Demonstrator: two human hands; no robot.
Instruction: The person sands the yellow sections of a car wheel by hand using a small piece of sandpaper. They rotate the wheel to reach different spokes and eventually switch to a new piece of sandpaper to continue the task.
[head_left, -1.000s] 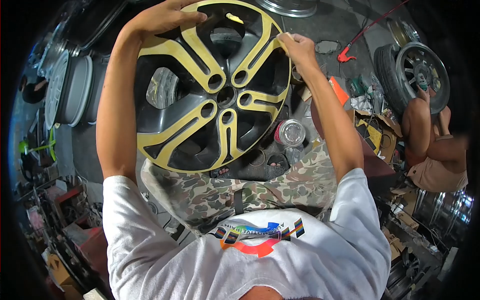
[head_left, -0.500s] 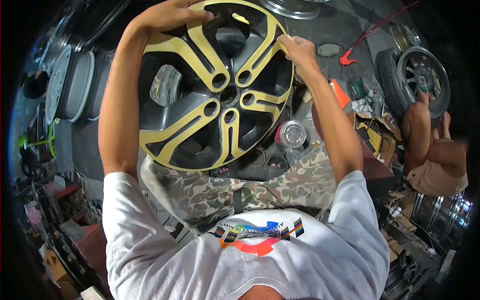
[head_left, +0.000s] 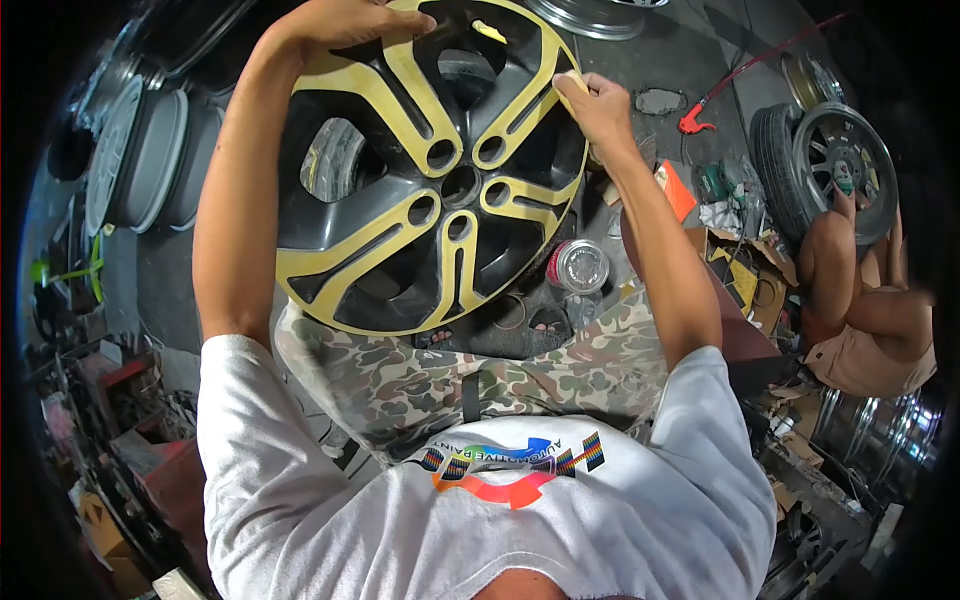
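A large black alloy wheel (head_left: 459, 187) with yellow spoke faces is tilted in front of my lap, above the camouflage cloth. My left hand (head_left: 345, 22) grips its upper left rim, with the thumb lying on a spoke; the other fingers are partly cut off by the frame's top. At the upper right edge, my right hand (head_left: 603, 108) is closed, pinching a small pale-yellow piece (head_left: 573, 90), apparently sandpaper, against the end of a spoke. A yellow scrap (head_left: 489, 32) shows in a dark gap near the wheel's top.
A clear-lidded jar (head_left: 580, 267) stands on the floor beside my feet. At right, another person's hand (head_left: 845, 203) is at a tyred wheel (head_left: 846, 160). A red-handled air gun (head_left: 697, 122) lies beyond. Grey rims (head_left: 150, 160) stand at left; an open carton (head_left: 745, 270) sits right.
My right hand has shifted slightly at the rim, showing more of the yellow piece. The wheel has tipped or moved a little in view. My left hand keeps its grip.
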